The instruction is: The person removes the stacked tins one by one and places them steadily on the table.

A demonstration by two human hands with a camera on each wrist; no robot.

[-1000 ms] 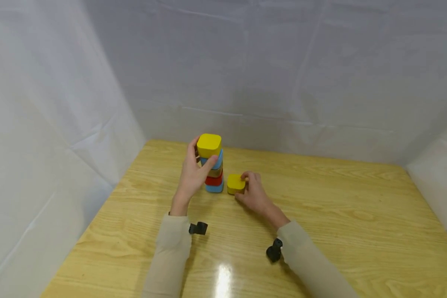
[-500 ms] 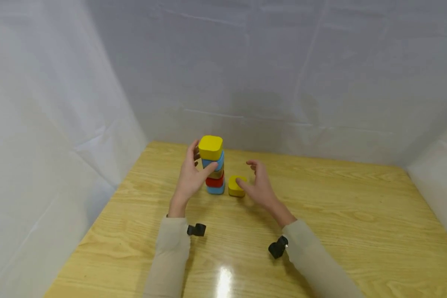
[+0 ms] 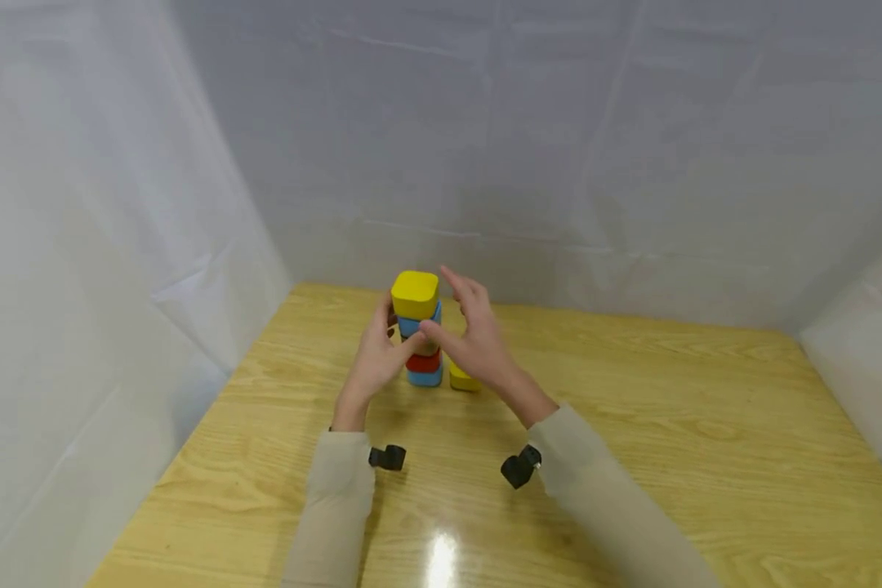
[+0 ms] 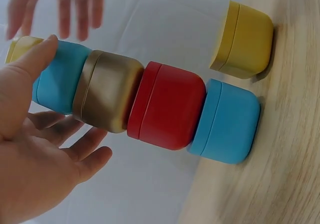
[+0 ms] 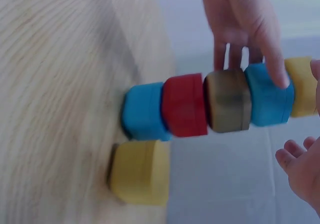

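Observation:
A stack of rounded blocks stands on the wooden table [image 3: 632, 425]: blue [image 3: 425, 376] at the bottom, then red [image 3: 422, 360], gold [image 4: 107, 91], a second blue [image 4: 57, 78], and yellow [image 3: 415, 292] on top. My left hand [image 3: 378, 355] cups the stack from the left. Its thumb [image 4: 25, 78] touches the upper blue block, and its fingers lie loosely behind. My right hand [image 3: 470, 335] hovers empty just right of the stack's top, fingers straight. A loose yellow block [image 3: 461, 379] sits on the table beside the bottom blue block, partly hidden by the right hand.
White sheets wall in the table at the back and on both sides. The stack stands near the back left corner. Bare wood stretches to the right and toward me. Black wrist cameras [image 3: 388, 457] [image 3: 518, 468] sit on both sleeves.
My right hand let go of the loose yellow block on the table and rose up and left to the top of the stack. The left hand stayed at the stack.

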